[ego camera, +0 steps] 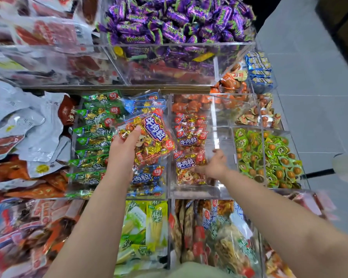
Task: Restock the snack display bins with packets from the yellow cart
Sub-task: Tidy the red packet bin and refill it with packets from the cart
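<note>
Candies point(169, 19) above, green packets point(92, 137) leftward, acrylic wall point(170, 105) beneath red packet point(149, 135).

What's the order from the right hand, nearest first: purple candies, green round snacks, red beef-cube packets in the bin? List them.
1. Red beef-cube packets: at the right hand, same bin.
2. Green round snacks: next bin to the right.
3. Purple candies: top bin, far.
</note>
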Motion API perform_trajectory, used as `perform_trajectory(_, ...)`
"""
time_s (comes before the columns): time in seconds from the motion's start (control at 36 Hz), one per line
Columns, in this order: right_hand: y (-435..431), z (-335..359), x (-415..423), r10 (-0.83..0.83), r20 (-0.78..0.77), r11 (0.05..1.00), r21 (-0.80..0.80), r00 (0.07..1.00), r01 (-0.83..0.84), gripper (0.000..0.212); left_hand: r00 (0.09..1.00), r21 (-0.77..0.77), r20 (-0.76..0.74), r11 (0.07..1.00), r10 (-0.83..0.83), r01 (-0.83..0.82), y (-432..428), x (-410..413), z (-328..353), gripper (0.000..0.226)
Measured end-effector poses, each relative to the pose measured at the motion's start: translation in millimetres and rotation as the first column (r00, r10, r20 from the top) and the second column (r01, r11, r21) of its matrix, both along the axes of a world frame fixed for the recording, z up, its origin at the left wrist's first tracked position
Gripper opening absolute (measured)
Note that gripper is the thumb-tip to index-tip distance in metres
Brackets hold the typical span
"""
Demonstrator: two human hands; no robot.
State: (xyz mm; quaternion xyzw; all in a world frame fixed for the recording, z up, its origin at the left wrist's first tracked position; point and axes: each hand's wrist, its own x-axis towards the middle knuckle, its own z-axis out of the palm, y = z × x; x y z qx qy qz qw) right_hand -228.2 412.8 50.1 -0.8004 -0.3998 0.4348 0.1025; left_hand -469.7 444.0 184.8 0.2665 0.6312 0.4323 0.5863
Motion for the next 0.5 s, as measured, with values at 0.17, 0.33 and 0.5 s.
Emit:
perform_trajectory(0.17,7.7,0.2,5.4,-0.165,-0.372,0.979,-0.171,0.913,0.108,0.089,1.000,0.011,-0.009,1.000,-0.012,0.012,0.2,1.2,-1.1,0.097)
perform_trajectory(0.33,10.2,3.9,13.5,-0.020,-0.580,0.997,-0.071,0.814,-0.026,0.064,1.000,-0.002,-0.003,1.000,-0.027,0.027,0.3,-1.2,-1.2,0.101)
perform_trajectory(0.5,31.2,3.1,9.3,-0.104,-0.494,0.961,0.173,0.863,0.215,0.062,0.999,0.002,0.029,0.999,-0.037,0.037,1.4,-2.0,-3.4,0.073)
